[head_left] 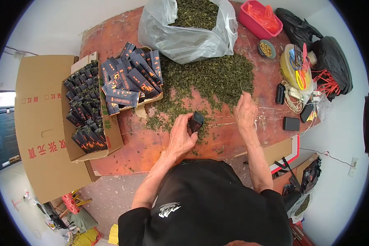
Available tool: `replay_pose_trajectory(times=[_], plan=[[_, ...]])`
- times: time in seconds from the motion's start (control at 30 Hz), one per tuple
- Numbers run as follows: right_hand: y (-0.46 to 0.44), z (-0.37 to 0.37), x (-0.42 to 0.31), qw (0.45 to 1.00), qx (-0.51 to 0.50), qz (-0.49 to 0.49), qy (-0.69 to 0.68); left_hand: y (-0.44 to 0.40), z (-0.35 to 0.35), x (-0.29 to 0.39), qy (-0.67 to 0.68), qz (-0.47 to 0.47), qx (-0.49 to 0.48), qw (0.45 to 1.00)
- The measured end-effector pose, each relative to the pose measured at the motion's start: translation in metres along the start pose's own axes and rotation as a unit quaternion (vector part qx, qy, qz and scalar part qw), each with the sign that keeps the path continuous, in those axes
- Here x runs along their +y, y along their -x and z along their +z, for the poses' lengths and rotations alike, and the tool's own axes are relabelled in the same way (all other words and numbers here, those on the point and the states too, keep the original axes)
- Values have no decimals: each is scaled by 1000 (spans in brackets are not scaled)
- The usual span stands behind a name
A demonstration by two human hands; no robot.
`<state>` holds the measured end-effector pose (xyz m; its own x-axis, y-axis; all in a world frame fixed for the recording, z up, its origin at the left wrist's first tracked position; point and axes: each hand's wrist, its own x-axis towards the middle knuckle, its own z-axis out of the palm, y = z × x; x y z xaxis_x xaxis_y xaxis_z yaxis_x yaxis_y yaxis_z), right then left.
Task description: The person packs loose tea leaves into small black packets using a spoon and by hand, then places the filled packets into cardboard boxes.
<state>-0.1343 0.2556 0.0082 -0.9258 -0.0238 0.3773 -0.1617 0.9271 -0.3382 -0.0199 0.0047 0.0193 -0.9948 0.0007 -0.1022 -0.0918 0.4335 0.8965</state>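
Note:
My left hand [182, 134] is wrapped round a small dark packet [197, 119] with orange print, which stands upright over the table. My right hand [246, 111] is closed, its fingers pressed together at the near edge of the loose dried green leaves [217, 78]. A thin pale stalk [241, 85] sticks up from those fingers over the leaves. Behind the leaf layer sits a clear plastic bag [188, 43] full of the same leaves. To the left, a small open box [153, 97] holds a heap of flat dark packets [129, 76].
A large cardboard box [115, 141] with rows of upright packets [86, 106] stands at the table's left edge. On the right are a pink basin [250, 21], a small bowl [267, 48] of yellow bits, a yellow container [289, 65] with scissors, cables [292, 97] and black bags [334, 61].

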Motion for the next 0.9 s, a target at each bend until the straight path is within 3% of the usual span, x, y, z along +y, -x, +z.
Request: replay_pose_trajectory(times=[0.6,0.8,0.9], plan=[[17,-7,-50,991,-41,-119,-52,1,-2,-5,-21,21,13,999],[-13,-22,-9,995,10,-96,33,3,-7,-7,-7,4,35,999],[-42,-22,0,986,68,-136,73,2,-6,-9,-19,-3,26,999]])
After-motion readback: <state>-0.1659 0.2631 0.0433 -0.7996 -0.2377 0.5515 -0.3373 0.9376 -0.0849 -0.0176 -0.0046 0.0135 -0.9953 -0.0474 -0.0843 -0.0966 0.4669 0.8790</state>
